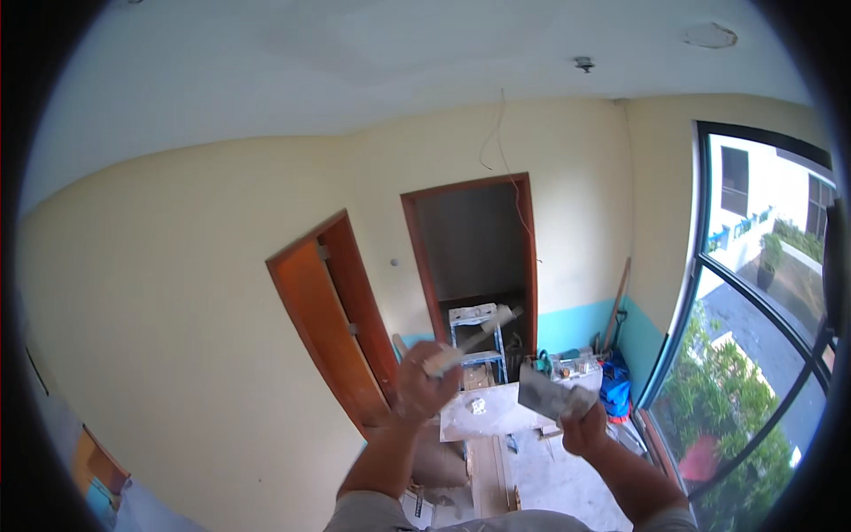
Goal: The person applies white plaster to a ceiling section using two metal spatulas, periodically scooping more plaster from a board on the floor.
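My left hand (418, 383) is raised and closed round the pale handle of a long, narrow putty knife (483, 330), whose blade points up and to the right. Lower on the right, my right hand (585, 432) grips the whitish handle of a wide, flat plastering trowel (542, 394). Its grey rectangular blade reaches left toward the other hand. The two tools are apart. Beneath them lies a white board (461, 427) with a small white lump (478, 405) on it, possibly plaster.
Behind the board stands a paint-spattered stepladder (479, 356) before a brown-framed doorway (472, 239). An orange-brown door (324, 324) is to the left. A loose wire (502, 133) hangs from the ceiling. Tools and a blue bag (614, 383) lie near the large window (753, 266) at right.
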Tool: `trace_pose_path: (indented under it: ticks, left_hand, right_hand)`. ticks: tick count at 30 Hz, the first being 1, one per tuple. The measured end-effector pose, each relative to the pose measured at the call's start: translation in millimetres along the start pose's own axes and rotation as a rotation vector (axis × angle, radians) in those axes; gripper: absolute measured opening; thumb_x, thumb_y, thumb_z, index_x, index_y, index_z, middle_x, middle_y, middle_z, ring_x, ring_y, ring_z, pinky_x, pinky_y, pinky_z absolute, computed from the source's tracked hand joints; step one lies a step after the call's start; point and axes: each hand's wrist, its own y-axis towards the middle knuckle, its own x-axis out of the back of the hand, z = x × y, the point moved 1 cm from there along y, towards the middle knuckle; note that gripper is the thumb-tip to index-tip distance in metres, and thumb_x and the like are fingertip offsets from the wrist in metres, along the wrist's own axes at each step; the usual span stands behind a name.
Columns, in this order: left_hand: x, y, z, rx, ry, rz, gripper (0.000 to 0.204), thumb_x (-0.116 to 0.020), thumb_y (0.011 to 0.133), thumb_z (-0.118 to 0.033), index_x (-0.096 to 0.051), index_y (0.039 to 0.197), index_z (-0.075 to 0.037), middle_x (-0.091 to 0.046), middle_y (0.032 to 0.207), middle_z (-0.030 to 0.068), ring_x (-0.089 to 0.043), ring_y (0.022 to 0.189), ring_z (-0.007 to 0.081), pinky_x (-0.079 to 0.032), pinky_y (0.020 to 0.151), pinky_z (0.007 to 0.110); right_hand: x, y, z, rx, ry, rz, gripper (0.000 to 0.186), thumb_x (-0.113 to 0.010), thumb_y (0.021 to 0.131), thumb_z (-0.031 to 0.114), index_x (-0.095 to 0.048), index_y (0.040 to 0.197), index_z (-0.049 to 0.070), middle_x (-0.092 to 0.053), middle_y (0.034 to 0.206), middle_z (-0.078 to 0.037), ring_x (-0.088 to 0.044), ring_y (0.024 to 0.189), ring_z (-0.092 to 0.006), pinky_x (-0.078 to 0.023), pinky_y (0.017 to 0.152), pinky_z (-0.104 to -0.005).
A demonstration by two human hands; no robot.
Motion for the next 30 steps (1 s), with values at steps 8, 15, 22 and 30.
trace_pose_path:
  ticks: [8, 15, 22, 30]
  left_hand:
    - [121, 202, 53, -0.513, 0.820, -0.274, 0.024, -0.068, 0.081, -0.006, -0.060, 0.102, -0.004, -0.062, 0.090, 0.0139, -0.060, 0.081, 0.0319, -0.050, 0.068, 0.039]
    - [176, 346, 49, -0.654, 1.138, -0.348, 0.027, -0.069, 0.080, -0.012, -0.062, 0.105, -0.004, -0.064, 0.090, 0.0109, -0.061, 0.084, 0.0307, -0.048, 0.076, 0.042]
    - [188, 422, 46, -0.672, 1.329, -0.322, 0.032, -0.069, 0.079, -0.018, -0.061, 0.107, -0.004, -0.066, 0.091, 0.0141, -0.063, 0.078, 0.0347, -0.052, 0.071, 0.044]
    - [193, 375, 29, -0.410, 0.996, -0.885, 0.035, -0.069, 0.082, -0.024, -0.059, 0.106, -0.001, -0.067, 0.094, 0.0165, -0.065, 0.088, 0.0357, -0.052, 0.077, 0.041]
  right_hand:
    - [-7, -51, -26, -0.385, 0.047, 0.106, 0.033, -0.056, 0.084, 0.013, -0.051, 0.111, -0.004, -0.063, 0.086, -0.019, -0.064, 0.074, -0.0349, -0.049, 0.065, -0.0425]
    - [-15, -78, -58, -0.627, 0.085, -0.047, 0.033, -0.053, 0.087, 0.016, -0.051, 0.113, -0.004, -0.064, 0.088, -0.020, -0.065, 0.078, -0.0348, -0.050, 0.068, -0.0418]
    - [-25, -75, -69, -0.524, 0.133, -0.046, 0.033, -0.053, 0.087, 0.017, -0.051, 0.113, -0.004, -0.064, 0.091, -0.021, -0.065, 0.081, -0.0350, -0.050, 0.070, -0.0420]
    - [-12, -110, -90, -0.734, 0.085, -0.059, 0.041, -0.051, 0.089, 0.020, -0.047, 0.121, -0.005, -0.061, 0.101, -0.018, -0.059, 0.091, -0.0294, -0.046, 0.081, -0.0418]
